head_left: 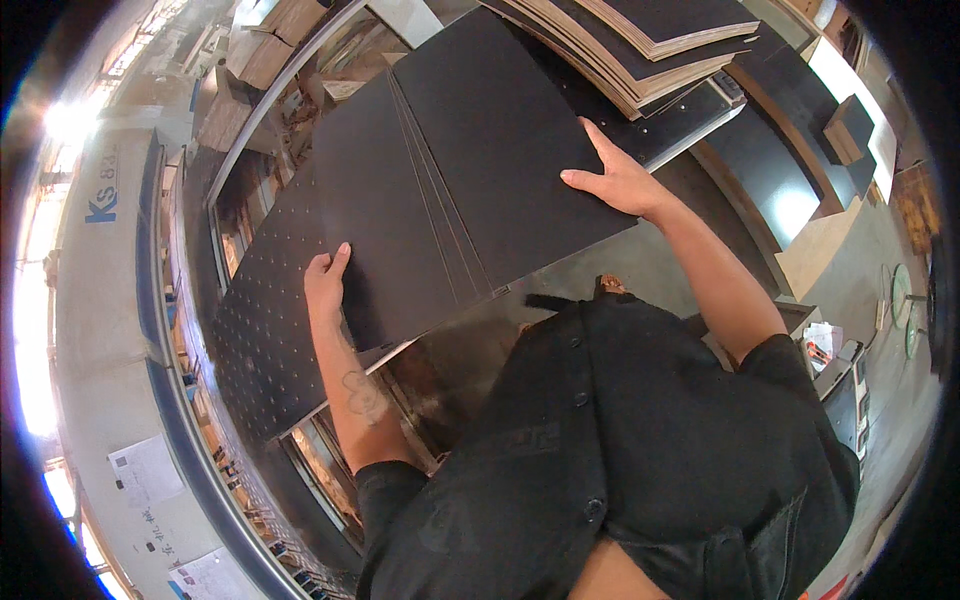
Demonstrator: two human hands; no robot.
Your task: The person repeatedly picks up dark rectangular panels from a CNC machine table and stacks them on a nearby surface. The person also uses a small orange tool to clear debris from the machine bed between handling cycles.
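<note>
Several thin black boards (490,150) lie fanned on one another in front of me, their edges making narrow slanting lines near the middle. At the left side of these boards is my left hand (326,285), closed round the edge with its thumb on top. My right hand (620,182) grips the right edge, thumb on the black face and forefinger along the side. The other fingers of that hand are hidden under the board. Beneath the boards, a black work table with rows of pale dots (265,320) shows at the left.
A stack of dark-faced plywood sheets (640,60) with pale edges lies at the far right. Beyond it stand curved dark panels (770,170). A long pale machine housing (110,300) runs along the left. Wooden blocks (265,60) sit at the far left.
</note>
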